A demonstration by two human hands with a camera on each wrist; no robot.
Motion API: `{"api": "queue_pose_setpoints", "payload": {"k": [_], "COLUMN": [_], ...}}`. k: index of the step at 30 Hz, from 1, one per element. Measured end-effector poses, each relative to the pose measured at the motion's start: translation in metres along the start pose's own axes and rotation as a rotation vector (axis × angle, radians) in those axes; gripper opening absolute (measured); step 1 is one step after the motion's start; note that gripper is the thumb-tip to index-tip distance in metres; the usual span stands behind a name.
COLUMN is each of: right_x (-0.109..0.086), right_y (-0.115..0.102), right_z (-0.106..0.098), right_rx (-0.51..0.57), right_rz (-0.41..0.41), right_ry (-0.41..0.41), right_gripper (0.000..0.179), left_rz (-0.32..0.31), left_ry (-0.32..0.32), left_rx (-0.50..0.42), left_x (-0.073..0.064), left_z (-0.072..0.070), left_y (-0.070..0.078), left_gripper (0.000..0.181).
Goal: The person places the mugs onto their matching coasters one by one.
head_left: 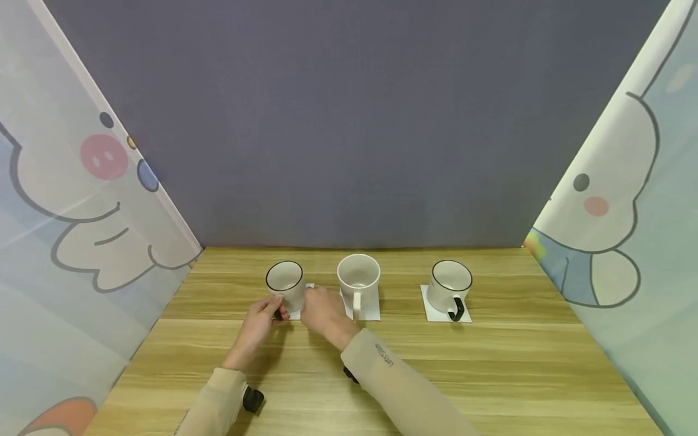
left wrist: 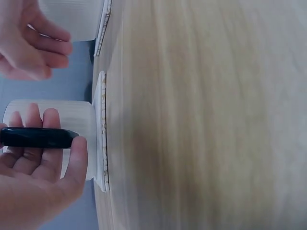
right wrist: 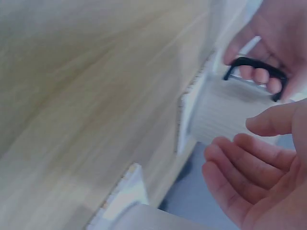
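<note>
A white mug (head_left: pixel 285 278) with a dark rim stands upright on a white square coaster (head_left: pixel 295 315) at the left of a row. My left hand (head_left: pixel 255 326) grips its black handle (left wrist: pixel 38 137), the fingers passing behind the handle. Just right of that mug is my right hand (head_left: pixel 325 313), loosely bent with nothing in it. In the right wrist view its fingers (right wrist: pixel 249 163) are near the mug's side; whether they touch it I cannot tell.
An all-white mug (head_left: pixel 358 272) stands on the middle coaster (head_left: pixel 373 310), close beside my right hand. A black-handled mug (head_left: pixel 451 278) stands on the right coaster (head_left: pixel 433 314). The wooden table (head_left: pixel 491 375) meets a grey panel (head_left: pixel 360 121) at the back.
</note>
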State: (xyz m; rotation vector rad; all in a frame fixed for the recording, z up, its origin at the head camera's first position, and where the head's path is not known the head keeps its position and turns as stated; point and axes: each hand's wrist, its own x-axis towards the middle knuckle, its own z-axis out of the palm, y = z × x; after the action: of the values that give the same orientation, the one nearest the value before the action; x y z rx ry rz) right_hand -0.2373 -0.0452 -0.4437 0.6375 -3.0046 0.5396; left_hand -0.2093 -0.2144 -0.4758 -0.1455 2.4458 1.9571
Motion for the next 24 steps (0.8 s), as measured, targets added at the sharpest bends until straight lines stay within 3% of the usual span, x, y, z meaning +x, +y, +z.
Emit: {"api": "queue_pose_setpoints", "payload": {"k": [15,24], "right_x": [-0.025,-0.037], "right_y": [-0.007,0.009], "right_z": [-0.034,-0.055], "right_rx": [0.095,0.096], "right_rz": [-0.067,-0.098], "right_ry": [0.122,0.192], "right_gripper": [0.035,0.033], "left_rz": [0.005,0.028], "left_ry": [0.022,0.054], "left_rx": [0.077,0.145], "left_x": [-0.001,0.000], "left_z": [-0.002,0.000], "left_y": [0.001,0.004], "left_gripper": [0.044,0.045]}}
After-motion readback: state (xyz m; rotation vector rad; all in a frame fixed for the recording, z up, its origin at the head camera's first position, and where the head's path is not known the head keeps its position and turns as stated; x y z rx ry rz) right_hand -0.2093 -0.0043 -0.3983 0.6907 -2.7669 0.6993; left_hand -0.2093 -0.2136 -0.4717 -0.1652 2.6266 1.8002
